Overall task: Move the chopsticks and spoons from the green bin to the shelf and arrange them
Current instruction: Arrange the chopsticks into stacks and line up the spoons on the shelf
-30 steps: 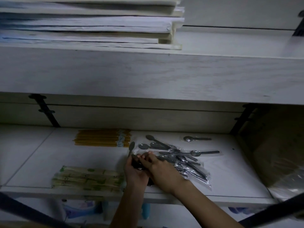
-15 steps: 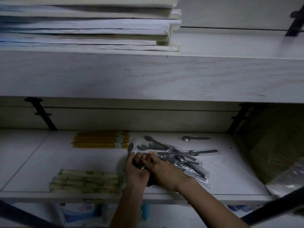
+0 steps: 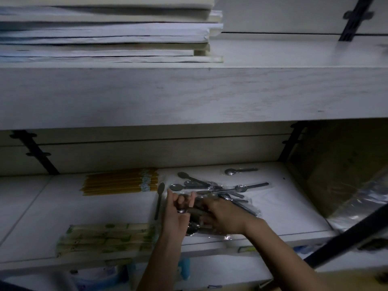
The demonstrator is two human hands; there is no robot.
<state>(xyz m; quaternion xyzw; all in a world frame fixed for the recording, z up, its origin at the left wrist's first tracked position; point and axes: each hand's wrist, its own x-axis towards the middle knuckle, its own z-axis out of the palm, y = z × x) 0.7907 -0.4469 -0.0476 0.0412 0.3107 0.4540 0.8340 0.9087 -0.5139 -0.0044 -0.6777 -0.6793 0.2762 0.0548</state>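
Evidently arranging: left hand clamped spoon bundle on shelf; right hand grip unclear. Next move needed loose spoons aligned.

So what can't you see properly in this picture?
Head view:
What lies under the left hand and right hand: fingers cover it, dim and blurred.
How many spoons are piled: they overlap under shiny plastic.
The green bin: outside the frame.
Print on the wrapped chopsticks: too small.

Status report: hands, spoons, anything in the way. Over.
Left hand gripping wrapped spoons at front of shelf. Right hand on same pile, grip blurred. Chopsticks lie to the left. Nothing blocking.
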